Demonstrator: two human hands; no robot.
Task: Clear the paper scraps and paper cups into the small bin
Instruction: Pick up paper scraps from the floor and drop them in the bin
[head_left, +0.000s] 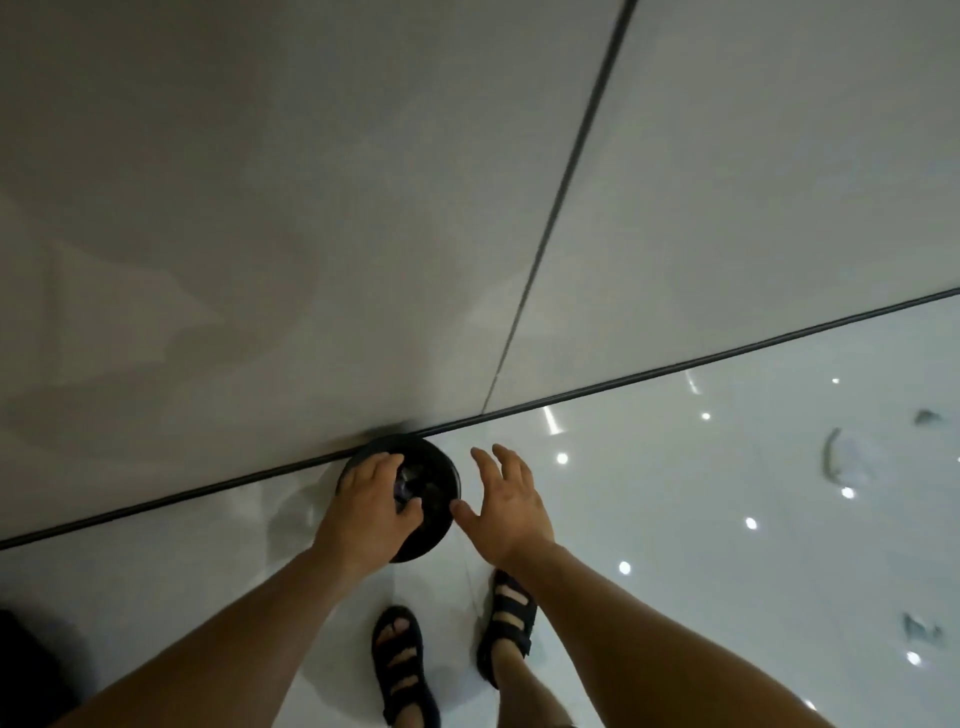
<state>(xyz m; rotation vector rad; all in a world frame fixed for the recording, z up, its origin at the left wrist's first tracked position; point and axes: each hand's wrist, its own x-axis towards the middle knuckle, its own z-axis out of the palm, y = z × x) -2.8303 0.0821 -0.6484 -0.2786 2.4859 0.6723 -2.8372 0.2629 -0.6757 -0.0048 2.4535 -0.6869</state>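
Indoor room or corridor: glossy white floor with ceiling-light reflections, grey panelled wall.

A pale grey panelled wall, split by a dark seam, meets a glossy white floor mirroring ceiling lights.

One bin, round and black, at lower centre. Two hands there: the left hand and the right hand. Two sandals at bottom centre, one on each foot. Two wall panels across the upper frame, parted by one dark seam. On the floor, at right, three dark marks and about eight bright spots of reflected light. The scraps in the bin are too blurred to count.
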